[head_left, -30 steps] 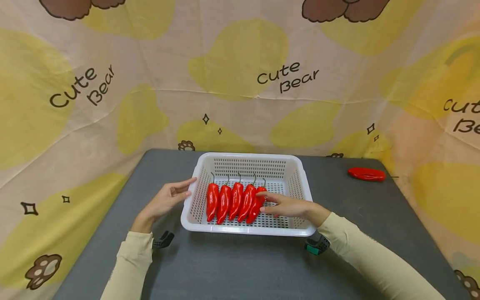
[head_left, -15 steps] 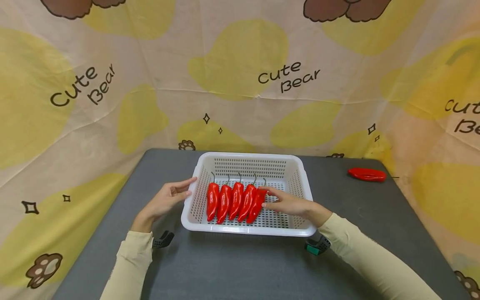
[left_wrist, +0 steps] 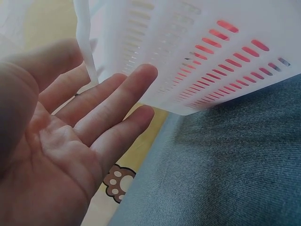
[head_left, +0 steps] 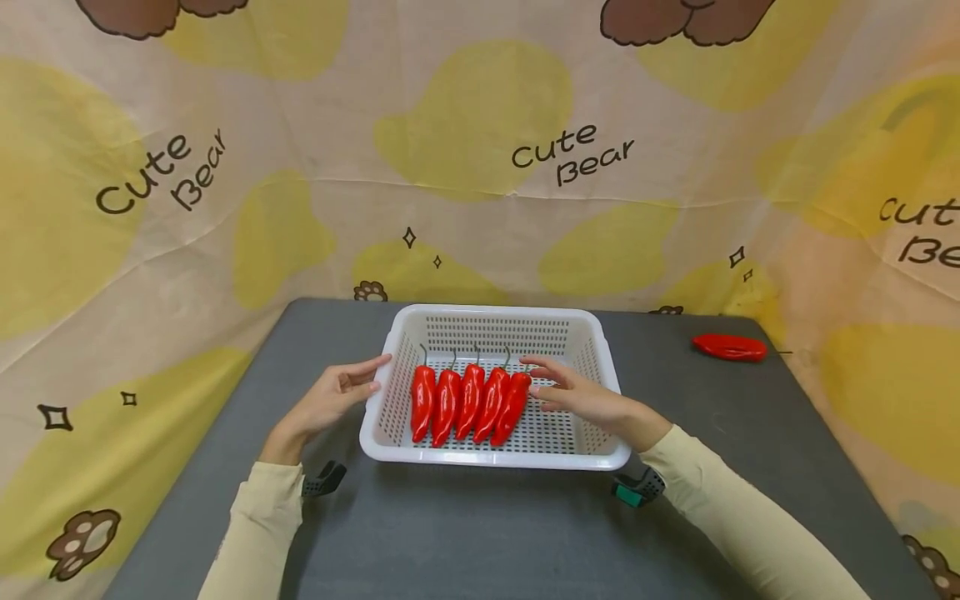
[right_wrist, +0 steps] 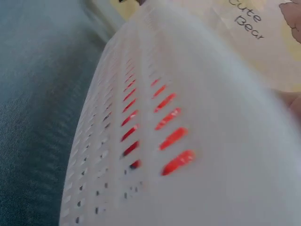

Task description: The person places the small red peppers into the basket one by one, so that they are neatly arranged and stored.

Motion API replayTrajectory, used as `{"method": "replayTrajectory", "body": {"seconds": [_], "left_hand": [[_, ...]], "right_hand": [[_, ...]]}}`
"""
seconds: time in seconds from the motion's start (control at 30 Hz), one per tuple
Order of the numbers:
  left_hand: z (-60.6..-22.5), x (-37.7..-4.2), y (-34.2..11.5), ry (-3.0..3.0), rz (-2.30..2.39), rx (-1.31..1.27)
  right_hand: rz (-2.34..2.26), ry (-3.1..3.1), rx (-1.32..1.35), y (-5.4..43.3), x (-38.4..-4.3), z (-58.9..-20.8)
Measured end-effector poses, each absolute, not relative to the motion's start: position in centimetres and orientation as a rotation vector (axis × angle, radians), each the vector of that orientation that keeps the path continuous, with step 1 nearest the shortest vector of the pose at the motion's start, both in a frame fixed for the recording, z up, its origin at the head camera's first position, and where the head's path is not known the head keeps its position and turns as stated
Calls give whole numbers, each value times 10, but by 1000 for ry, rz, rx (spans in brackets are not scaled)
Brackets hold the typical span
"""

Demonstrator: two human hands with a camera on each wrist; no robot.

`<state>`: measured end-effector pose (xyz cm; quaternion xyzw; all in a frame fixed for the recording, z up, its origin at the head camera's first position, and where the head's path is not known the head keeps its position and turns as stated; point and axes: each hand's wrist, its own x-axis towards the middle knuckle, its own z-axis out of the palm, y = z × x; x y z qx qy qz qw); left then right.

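Note:
A white slotted plastic basket (head_left: 495, 460) holds several red peppers (head_left: 469, 402) side by side in a row, green stems toward the back. My left hand (head_left: 330, 402) is at the basket's left rim, thumb and forefinger touching it. In the left wrist view its other fingers (left_wrist: 113, 108) stretch loosely beside the slotted wall. My right hand (head_left: 588, 400) hovers inside the basket, fingers spread and slightly bent, just right of the rightmost pepper (head_left: 512, 408), holding nothing. The right wrist view shows mostly the basket's outer wall (right_wrist: 225, 141), red showing through its slots.
Another red pepper (head_left: 729, 347) lies on its side at the back right of the dark grey table (head_left: 480, 533). A printed cloth (head_left: 465, 125) hangs behind and around the table. Black wrist straps (head_left: 324, 480) show below both hands.
My right hand has come off the rightmost pepper and shifted slightly right and back, fingers opening. That pepper now lies against the row. The left hand stays at the rim.

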<state>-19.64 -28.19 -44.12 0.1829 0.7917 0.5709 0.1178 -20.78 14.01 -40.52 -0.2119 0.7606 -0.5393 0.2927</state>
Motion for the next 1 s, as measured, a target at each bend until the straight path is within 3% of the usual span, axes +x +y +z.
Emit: {"method": "replayTrajectory", "body": {"seconds": [0.5, 1.0], "left_hand": [[-441, -196, -283, 2338, 1653, 535], [-443, -199, -284, 2308, 1685, 552]], "right_hand": [[-1508, 2103, -578, 191, -216, -356], [-1598, 2204, -477, 248, -225, -336]]}}
